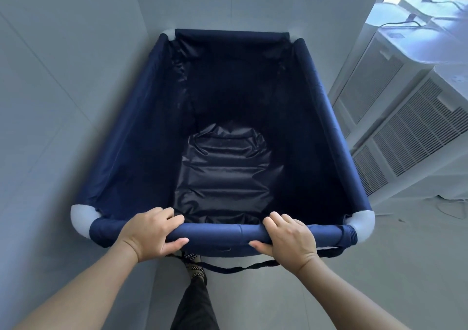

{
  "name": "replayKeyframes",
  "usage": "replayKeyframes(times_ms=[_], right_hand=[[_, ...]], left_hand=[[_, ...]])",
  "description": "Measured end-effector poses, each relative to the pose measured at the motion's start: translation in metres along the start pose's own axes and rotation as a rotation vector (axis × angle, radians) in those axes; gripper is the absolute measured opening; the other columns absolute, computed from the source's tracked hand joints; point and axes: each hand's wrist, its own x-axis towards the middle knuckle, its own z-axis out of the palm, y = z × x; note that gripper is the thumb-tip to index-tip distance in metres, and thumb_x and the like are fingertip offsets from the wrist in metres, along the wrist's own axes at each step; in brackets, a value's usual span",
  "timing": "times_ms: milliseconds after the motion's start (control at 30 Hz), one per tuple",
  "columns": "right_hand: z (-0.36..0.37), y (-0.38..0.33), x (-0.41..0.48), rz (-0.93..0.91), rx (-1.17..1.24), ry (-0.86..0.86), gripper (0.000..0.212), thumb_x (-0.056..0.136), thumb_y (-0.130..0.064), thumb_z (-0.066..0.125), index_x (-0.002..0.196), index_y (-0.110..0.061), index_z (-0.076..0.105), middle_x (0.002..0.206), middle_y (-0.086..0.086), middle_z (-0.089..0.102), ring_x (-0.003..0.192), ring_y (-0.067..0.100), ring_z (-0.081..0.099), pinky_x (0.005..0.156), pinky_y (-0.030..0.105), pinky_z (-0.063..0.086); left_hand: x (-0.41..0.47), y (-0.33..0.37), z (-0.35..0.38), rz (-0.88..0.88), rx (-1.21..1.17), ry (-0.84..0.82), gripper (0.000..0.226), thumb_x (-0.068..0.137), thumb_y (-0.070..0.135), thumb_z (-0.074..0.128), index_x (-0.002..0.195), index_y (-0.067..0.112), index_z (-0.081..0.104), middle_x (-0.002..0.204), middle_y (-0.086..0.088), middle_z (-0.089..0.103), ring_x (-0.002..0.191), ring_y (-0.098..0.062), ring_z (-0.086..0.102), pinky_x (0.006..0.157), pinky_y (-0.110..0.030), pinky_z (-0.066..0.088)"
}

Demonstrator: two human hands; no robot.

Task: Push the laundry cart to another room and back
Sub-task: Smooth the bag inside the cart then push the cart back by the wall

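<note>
1. Pale grey floor (379,266) underfoot, walls close ahead and left.
2. Both hands wrap the near rail (217,232): left hand (149,233), right hand (288,241), fingers curled shut over it.
3. Laundry cart (121,152) sits nosed into the corner; empty, soft-sided, likely light.
4. White vented units (405,132) stand beside it, right.

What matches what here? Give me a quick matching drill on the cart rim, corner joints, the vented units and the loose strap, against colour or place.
Things:
1. near rim bar
2. corner joint
3. vented units
4. strap

Descriptions:
A. white, standing right of the cart
B. hanging below the near rim
C. navy, gripped by left hand and right hand
D. pale plastic at a rim corner

Pairs: 1-C, 2-D, 3-A, 4-B
</note>
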Motion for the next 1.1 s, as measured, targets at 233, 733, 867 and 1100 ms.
replayKeyframes(times_ms=[233,733,867,1100], right_hand=[[0.0013,0.0002,-0.0005,-0.001,0.012,0.003,0.052,0.076,-0.067,0.039,0.061,-0.02,0.056,0.058,-0.006,0.05,0.048,0.014,0.048,0.043,0.024,0.04],[0.003,0.0017,-0.0013,-0.013,0.034,-0.013,0.052,0.076,-0.067,0.041,0.061,-0.02,0.054,0.058,-0.007,0.048,0.047,0.013,0.046,0.043,0.023,0.038],[0.0024,0.0021,-0.0002,-0.026,0.031,-0.008,0.052,0.076,-0.067,0.04,0.06,-0.019,0.054,0.058,-0.006,0.049,0.047,0.013,0.047,0.042,0.024,0.039],[0.0032,0.0017,-0.0004,-0.021,0.04,-0.016,0.052,0.076,-0.067,0.04,0.06,-0.02,0.054,0.058,-0.006,0.049,0.047,0.013,0.047,0.043,0.023,0.038]], left_hand=[[0.0009,0.0008,-0.0017,-0.008,0.003,-0.032,0.041,0.07,0.059,0.043,0.07,0.022,0.061,0.059,0.008,0.052,0.046,-0.015,0.05,0.036,-0.018,0.026],[-0.0003,-0.0031,0.0021,0.018,-0.018,-0.024,0.067,0.089,0.065,0.007,0.07,0.026,0.059,0.061,0.011,0.051,0.048,-0.011,0.05,0.037,-0.019,0.02],[-0.0002,-0.0039,0.0025,0.028,-0.005,-0.044,0.068,0.089,0.064,0.006,0.071,0.027,0.06,0.061,0.011,0.052,0.048,-0.01,0.05,0.038,-0.019,0.018],[0.0008,-0.0042,0.0041,0.037,0.002,-0.046,0.067,0.09,0.065,0.007,0.073,0.026,0.06,0.062,0.01,0.053,0.047,-0.012,0.05,0.039,-0.019,0.018]])
